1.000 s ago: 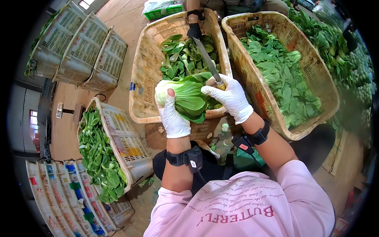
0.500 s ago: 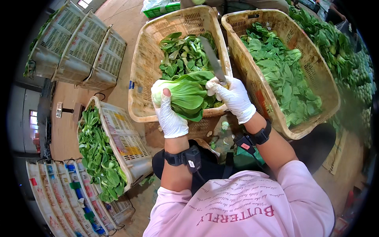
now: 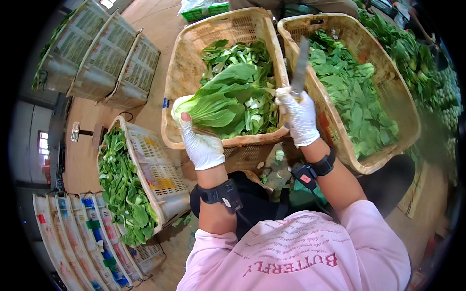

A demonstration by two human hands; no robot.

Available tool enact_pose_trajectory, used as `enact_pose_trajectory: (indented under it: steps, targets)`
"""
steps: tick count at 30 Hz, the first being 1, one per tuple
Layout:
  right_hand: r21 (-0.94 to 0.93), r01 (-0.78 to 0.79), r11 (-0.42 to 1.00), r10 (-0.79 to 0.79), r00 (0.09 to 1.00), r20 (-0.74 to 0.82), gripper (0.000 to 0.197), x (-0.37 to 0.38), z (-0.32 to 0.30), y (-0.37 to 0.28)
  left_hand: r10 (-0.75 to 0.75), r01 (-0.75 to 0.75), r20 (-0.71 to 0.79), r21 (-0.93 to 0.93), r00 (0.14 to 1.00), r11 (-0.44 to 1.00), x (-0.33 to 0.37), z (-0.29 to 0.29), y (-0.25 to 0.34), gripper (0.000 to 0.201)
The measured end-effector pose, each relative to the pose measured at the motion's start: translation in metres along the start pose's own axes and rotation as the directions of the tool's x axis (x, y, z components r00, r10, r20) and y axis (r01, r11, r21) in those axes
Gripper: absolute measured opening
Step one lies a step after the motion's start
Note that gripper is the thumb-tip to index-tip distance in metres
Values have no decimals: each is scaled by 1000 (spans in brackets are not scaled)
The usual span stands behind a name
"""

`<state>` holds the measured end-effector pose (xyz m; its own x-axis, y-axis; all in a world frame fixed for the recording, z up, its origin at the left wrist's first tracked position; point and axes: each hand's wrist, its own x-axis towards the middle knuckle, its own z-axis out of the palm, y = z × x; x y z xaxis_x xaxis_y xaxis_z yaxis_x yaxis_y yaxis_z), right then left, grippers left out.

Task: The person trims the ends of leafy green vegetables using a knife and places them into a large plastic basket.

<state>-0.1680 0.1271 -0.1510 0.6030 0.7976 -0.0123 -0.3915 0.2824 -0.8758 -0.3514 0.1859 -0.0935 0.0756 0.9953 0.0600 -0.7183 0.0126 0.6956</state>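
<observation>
My left hand (image 3: 201, 145), in a white glove with the thumb tip bare, is closed round the pale base of a head of bok choy (image 3: 221, 103). Its green leaves point up and to the right, over a worn beige crate (image 3: 171, 97) with loose leaves (image 3: 238, 53) inside. My right hand (image 3: 298, 114), also gloved in white, grips a knife (image 3: 300, 65) by its handle. The blade points up and away from me, beside the crate's right rim and apart from the bok choy. Part of the handle is hidden by my fingers.
A second beige crate (image 3: 405, 138) of green leaves stands at the right, with heaped greens (image 3: 412, 53) beyond it. At my left a tilted crate (image 3: 160, 169) holds more greens. Stacked crates (image 3: 97, 58) stand far left, others (image 3: 73, 242) near left. A person (image 3: 320, 6) sits beyond.
My hands have moved apart: the left one went left with the bok choy, the right one moved right with the knife. The blade now points more upright, away from the leaves.
</observation>
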Motion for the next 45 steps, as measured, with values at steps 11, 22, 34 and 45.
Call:
enact_pose_trajectory:
  steps: [11,22,34,45]
  targets:
    - [-399,225,889,-213,974,74,9,-4,-29,-22,25,184,438,-427,899,885,8,-19,23,76]
    - [-181,174,968,-85,906,416,18,-50,-15,-83,-7,168,506,-273,862,947,7,-2,-7,68]
    - [-213,113,971,-3,888,459,14,-43,-22,-48,44,189,435,-478,899,858,25,-25,7,53]
    - [-664,509,547,-256,857,446,21,17,7,-45,173,322,626,-595,761,737,31,-42,34,35]
